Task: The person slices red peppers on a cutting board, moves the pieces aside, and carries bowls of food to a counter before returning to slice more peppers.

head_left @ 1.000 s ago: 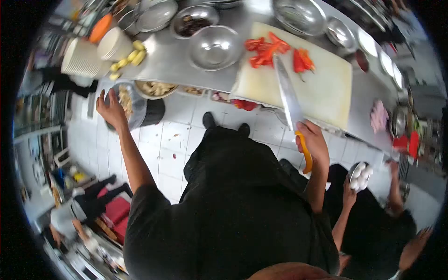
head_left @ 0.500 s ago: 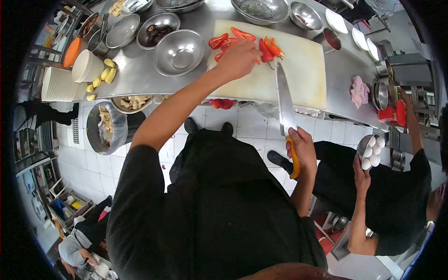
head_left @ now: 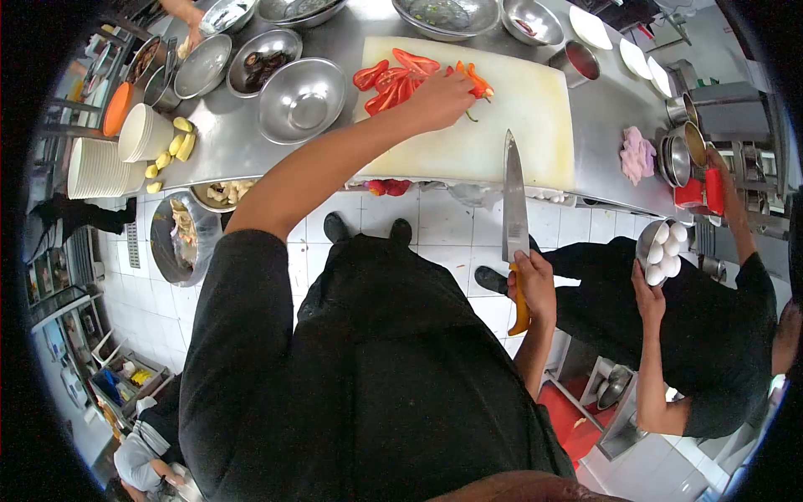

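Note:
My right hand (head_left: 534, 289) is wrapped round the yellow handle of a kitchen knife (head_left: 514, 192). Its broad blade points away from me, the tip over the near part of the white cutting board (head_left: 535, 117). On the board, my left hand (head_left: 443, 100) is closed with curled fingers over a red pepper whose green stem (head_left: 472, 117) sticks out below. The hand hides most of that pepper. Split red pepper pieces (head_left: 389, 82) lie to its left, cut faces up. An orange-red pepper (head_left: 478, 81) lies just past my fingertips.
An empty steel bowl (head_left: 302, 100) stands left of the board, near a bowl of dark pieces (head_left: 266, 67). Peeled yellow pieces (head_left: 182, 140) lie by stacked white bowls (head_left: 104, 167). At right, a co-worker's hand holds a bowl of eggs (head_left: 662, 253). A bin (head_left: 182, 238) stands below.
My left hand has moved right, off the split pieces and onto a stemmed pepper; more red pieces show at left. The knife has turned more upright. Another person's hand appears at the top left.

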Tool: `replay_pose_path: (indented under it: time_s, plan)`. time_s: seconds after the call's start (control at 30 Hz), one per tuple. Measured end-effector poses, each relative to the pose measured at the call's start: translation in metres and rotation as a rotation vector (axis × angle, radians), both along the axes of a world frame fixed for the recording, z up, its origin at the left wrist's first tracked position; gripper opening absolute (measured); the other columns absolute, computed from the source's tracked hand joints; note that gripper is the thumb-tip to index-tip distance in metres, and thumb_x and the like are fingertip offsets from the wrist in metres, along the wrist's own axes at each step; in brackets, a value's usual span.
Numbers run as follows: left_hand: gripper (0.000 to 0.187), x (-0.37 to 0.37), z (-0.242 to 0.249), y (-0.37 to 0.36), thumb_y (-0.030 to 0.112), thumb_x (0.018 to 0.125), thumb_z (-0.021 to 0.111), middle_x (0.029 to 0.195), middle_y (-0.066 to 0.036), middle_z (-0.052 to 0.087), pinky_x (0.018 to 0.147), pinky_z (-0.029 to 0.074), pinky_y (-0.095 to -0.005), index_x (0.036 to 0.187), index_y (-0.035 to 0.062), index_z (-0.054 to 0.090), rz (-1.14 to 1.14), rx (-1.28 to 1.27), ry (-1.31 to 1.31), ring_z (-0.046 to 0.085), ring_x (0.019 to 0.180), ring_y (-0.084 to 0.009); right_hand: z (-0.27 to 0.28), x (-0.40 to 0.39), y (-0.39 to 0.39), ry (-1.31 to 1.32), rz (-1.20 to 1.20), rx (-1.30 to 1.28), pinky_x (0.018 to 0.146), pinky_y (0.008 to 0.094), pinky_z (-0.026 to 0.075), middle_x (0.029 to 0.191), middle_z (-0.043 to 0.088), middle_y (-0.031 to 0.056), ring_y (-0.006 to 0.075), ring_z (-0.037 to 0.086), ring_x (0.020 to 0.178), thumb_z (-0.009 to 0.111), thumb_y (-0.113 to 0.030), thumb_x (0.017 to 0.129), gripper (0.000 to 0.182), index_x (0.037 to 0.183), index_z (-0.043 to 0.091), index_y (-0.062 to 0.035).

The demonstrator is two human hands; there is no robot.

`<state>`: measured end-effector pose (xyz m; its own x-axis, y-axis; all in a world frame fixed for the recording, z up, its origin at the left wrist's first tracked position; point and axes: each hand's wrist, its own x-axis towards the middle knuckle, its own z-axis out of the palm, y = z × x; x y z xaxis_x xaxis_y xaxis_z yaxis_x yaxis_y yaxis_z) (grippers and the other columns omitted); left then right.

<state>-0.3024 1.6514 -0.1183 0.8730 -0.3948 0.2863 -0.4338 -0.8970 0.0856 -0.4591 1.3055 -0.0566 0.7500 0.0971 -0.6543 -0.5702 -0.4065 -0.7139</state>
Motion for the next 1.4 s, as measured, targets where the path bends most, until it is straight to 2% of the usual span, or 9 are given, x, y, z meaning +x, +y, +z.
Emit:
replay_pose_path:
  time_s: [0.17,0.27,0.37,0.57,0.77,0.97,1.07,1.27,1.4]
  plan:
    - [0.017,0.03,-0.004,-0.007,0.011,0.085,0.066,0.109,-0.004,0.061,0.087,0.048,-0.0428,0.102,0.0108,0.068,0.065,0.132,0.278,0.057,0.111,-0.0243,0.001,0.002,0.005,-0.027,0.024,0.011,0.041,0.0258,0.04,0.06,0.052,0.0026,0.0108,0.048,0.044,0.057,-0.025,0.1,0.023,0.087,0.056,-0.0055]
    - [0.024,0.028,0.004,-0.006,0.01,0.084,0.065,0.11,-0.007,0.061,0.087,0.048,-0.0421,0.108,0.0104,0.065,0.098,0.194,0.22,0.057,0.111,-0.0258,0.001,0.002,0.003,-0.033,0.041,-0.006,0.04,0.0261,0.04,0.06,0.051,0.0028,0.0107,0.048,0.044,0.057,-0.026,0.1,0.024,0.087,0.055,-0.0054]
    - [0.029,0.003,0.001,-0.012,0.006,0.083,0.063,0.108,-0.01,0.06,0.088,0.048,-0.0436,0.112,0.0079,0.06,0.068,-0.134,-0.027,0.056,0.111,-0.0292,-0.009,-0.002,-0.009,-0.088,0.073,-0.052,0.04,0.0266,0.039,0.059,0.051,0.0031,0.0107,0.048,0.044,0.057,-0.026,0.1,0.025,0.087,0.055,-0.005]
    - [0.034,-0.064,0.006,-0.023,-0.005,0.077,0.062,0.109,-0.014,0.055,0.093,0.047,-0.0437,0.11,0.0032,0.057,0.096,-0.302,0.224,0.053,0.111,-0.0343,0.016,-0.003,-0.01,-0.098,0.147,-0.16,0.045,0.0263,0.039,0.062,0.048,0.0004,0.0077,0.045,0.053,0.057,-0.025,0.1,0.03,0.079,0.055,-0.0036]
    - [0.04,-0.108,0.0,-0.008,-0.008,0.073,0.06,0.112,-0.016,0.052,0.093,0.048,-0.0427,0.111,0.0019,0.055,0.107,-0.388,0.15,0.051,0.109,-0.0347,0.021,-0.008,-0.012,-0.083,0.327,-0.241,0.048,0.0299,0.039,0.064,0.055,0.0042,0.0104,0.048,0.054,0.057,-0.025,0.099,0.028,0.087,0.061,0.0]
    - [0.047,-0.111,0.022,0.008,0.003,0.076,0.067,0.121,-0.015,0.055,0.099,0.046,-0.041,0.123,0.0048,0.059,0.031,-0.574,0.299,0.055,0.116,-0.0335,0.036,-0.007,0.003,-0.065,0.369,-0.255,0.05,0.0312,0.039,0.061,0.053,0.0041,0.0111,0.048,0.053,0.058,-0.026,0.098,0.03,0.086,0.061,0.0007]
    - [0.054,-0.094,0.022,0.013,0.012,0.078,0.069,0.128,-0.015,0.054,0.103,0.045,-0.0396,0.131,0.0082,0.059,-0.01,-0.485,0.305,0.053,0.122,-0.0316,0.04,-0.009,0.008,-0.074,0.358,-0.241,0.048,0.0306,0.039,0.06,0.053,0.0039,0.0101,0.048,0.052,0.058,-0.026,0.099,0.03,0.085,0.061,0.0008]
    - [0.056,-0.053,0.032,0.016,0.016,0.078,0.071,0.139,-0.012,0.051,0.106,0.043,-0.0402,0.131,0.0031,0.059,-0.065,-0.302,0.735,0.05,0.129,-0.0307,0.035,-0.017,0.013,-0.02,0.301,-0.175,0.043,0.026,0.038,0.061,0.049,0.0006,0.007,0.047,0.051,0.057,-0.023,0.101,0.028,0.081,0.057,-0.0033]
    - [0.06,-0.05,0.024,0.017,0.015,0.076,0.075,0.146,-0.017,0.046,0.109,0.042,-0.0398,0.132,0.0018,0.058,-0.083,-0.267,0.664,0.048,0.132,-0.033,0.041,-0.021,0.023,-0.001,0.283,-0.209,0.047,0.0296,0.041,0.061,0.053,0.0035,0.0109,0.05,0.052,0.057,-0.027,0.099,0.031,0.083,0.059,-0.0012]
